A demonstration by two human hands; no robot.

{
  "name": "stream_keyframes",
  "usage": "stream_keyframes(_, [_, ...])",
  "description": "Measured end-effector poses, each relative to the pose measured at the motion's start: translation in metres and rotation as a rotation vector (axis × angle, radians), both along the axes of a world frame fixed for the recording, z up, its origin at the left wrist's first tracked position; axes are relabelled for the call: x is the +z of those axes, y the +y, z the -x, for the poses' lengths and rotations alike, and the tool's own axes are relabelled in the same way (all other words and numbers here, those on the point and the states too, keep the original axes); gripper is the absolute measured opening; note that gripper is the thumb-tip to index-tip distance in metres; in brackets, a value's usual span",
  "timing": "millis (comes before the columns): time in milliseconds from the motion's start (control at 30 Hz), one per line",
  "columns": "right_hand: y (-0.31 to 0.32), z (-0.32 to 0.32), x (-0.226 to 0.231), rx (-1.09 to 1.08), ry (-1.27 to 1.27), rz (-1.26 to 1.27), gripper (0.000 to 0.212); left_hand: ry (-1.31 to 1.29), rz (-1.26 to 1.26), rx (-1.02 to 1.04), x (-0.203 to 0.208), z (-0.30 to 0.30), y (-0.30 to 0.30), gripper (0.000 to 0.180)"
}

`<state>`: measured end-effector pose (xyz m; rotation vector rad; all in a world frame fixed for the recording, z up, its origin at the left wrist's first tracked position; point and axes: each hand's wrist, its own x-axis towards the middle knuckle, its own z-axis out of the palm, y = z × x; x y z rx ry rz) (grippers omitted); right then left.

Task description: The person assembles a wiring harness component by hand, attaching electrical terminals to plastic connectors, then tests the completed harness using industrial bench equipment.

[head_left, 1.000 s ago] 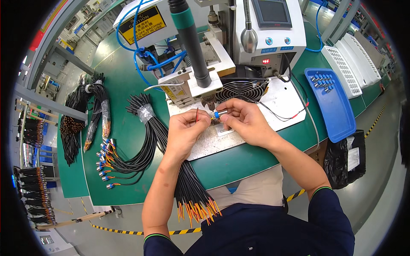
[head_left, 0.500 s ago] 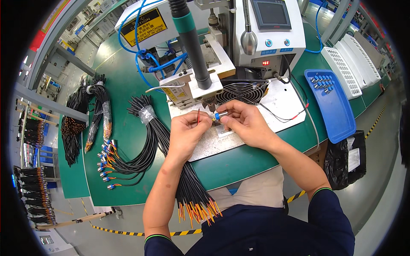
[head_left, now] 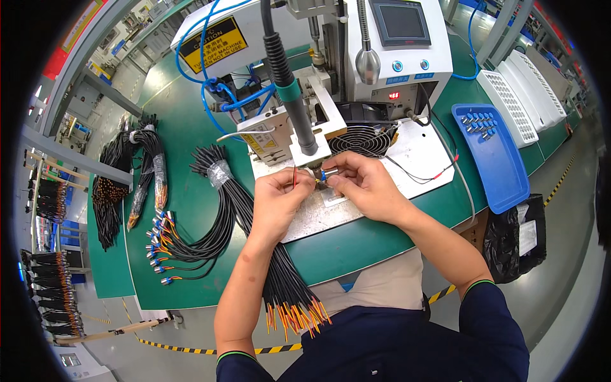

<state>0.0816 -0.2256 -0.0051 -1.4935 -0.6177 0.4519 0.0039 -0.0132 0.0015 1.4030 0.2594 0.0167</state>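
Note:
Under the soldering machine's head (head_left: 304, 130), my two hands nearly meet. My left hand (head_left: 279, 198) is closed in a pinch on a thin wire, and a red wire end (head_left: 294, 176) sticks up over its fingers. My right hand (head_left: 368, 186) grips a small metal connector (head_left: 330, 172) with a blue ring between thumb and fingers. The tip of the soldering head is down at the connector's left end. Whether wire and connector touch is too small to make out. A bundle of black cables (head_left: 286, 280) with stripped orange and yellow ends runs beside and below my left forearm.
Connectors joined to cables (head_left: 159, 245) lie left on the green table (head_left: 184, 280). Further left are more cable bundles (head_left: 147, 159). A round fan grille (head_left: 361, 140) stands behind my right hand. At right, a blue tray (head_left: 493, 165) holds several connectors, near a white perforated rack (head_left: 509, 108).
The soldering head has come down to the connector between my hands. My hands have hardly moved and keep their grips.

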Motion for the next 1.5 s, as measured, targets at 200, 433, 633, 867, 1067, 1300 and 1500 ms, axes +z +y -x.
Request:
stream_keyframes(200, [-0.0004,-0.0004,-0.0004,-0.001,0.008,0.007,0.025,0.007,0.003,-0.013,0.0003,-0.0001,0.0006,0.008])
stream_keyframes(433, [-0.0002,0.0003,-0.0004,-0.009,-0.001,0.013,0.025,-0.012,0.008,0.001,-0.0016,0.0004,-0.0002,0.009])
stream_keyframes(633, [0.0000,-0.0002,-0.0013,-0.009,-0.007,0.015,0.026,-0.012,0.011,-0.008,-0.0025,0.0001,0.0009,0.009])
stream_keyframes(867, [-0.0003,-0.0002,-0.0018,-0.009,-0.010,0.010,0.026,-0.006,0.008,-0.005,-0.0022,-0.0001,0.0007,0.009])
stream_keyframes(1067, [-0.0002,0.0001,-0.0016,-0.012,-0.016,0.022,0.027,-0.012,0.006,-0.003,-0.0025,0.0006,0.0006,0.009])
stream_keyframes(1300, [-0.0002,0.0003,-0.0021,-0.003,0.005,0.016,0.026,-0.002,-0.007,-0.005,-0.0011,0.0006,0.0001,0.009])
stream_keyframes(1500, [0.0004,0.0004,-0.0033,-0.003,0.012,-0.006,0.025,0.010,-0.009,0.010,-0.0003,0.0005,-0.0005,0.008])
